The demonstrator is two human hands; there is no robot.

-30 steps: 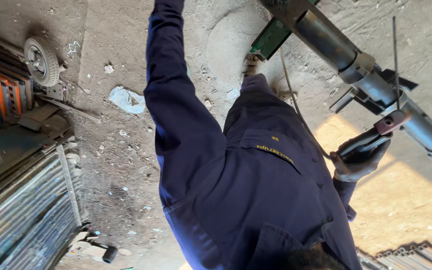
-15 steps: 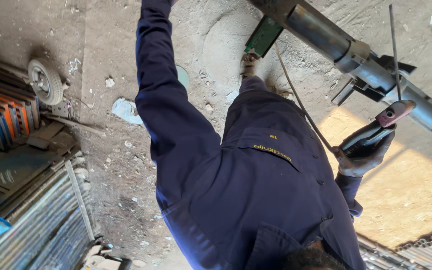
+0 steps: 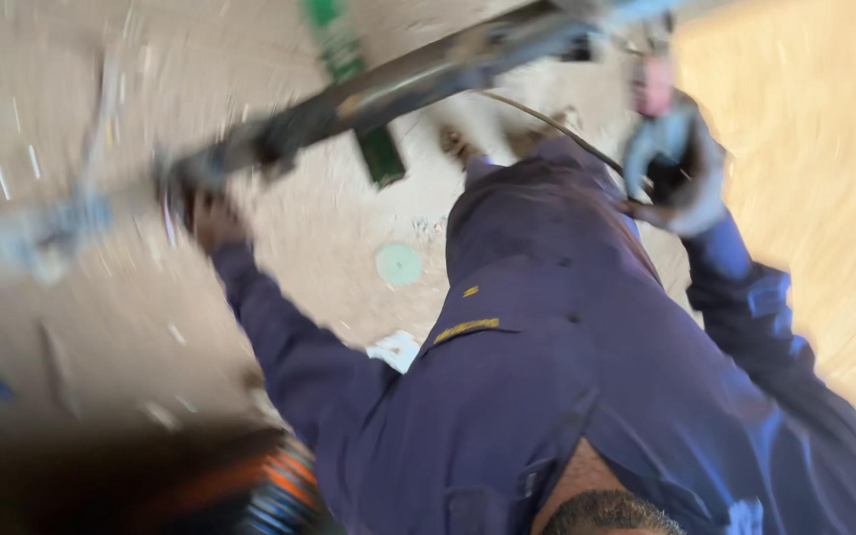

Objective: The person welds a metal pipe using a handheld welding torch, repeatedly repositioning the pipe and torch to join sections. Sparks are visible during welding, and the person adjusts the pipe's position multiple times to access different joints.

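1. View swung since earlier frames; now heavily blurred.
2. Left hand [image 3: 212, 220] now in view, closed around pipe [image 3: 369, 94].
3. Right hand [image 3: 674, 163], gloved, still wrapped around a tool with cable [image 3: 547, 124].
4. Pipe overhead, spanning frame.

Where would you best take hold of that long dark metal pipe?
Around its bare round shaft, coming from below, as the left hand appears to near one end. The pipe runs overhead at a slant, so fingers can wrap it. Blur hides details.
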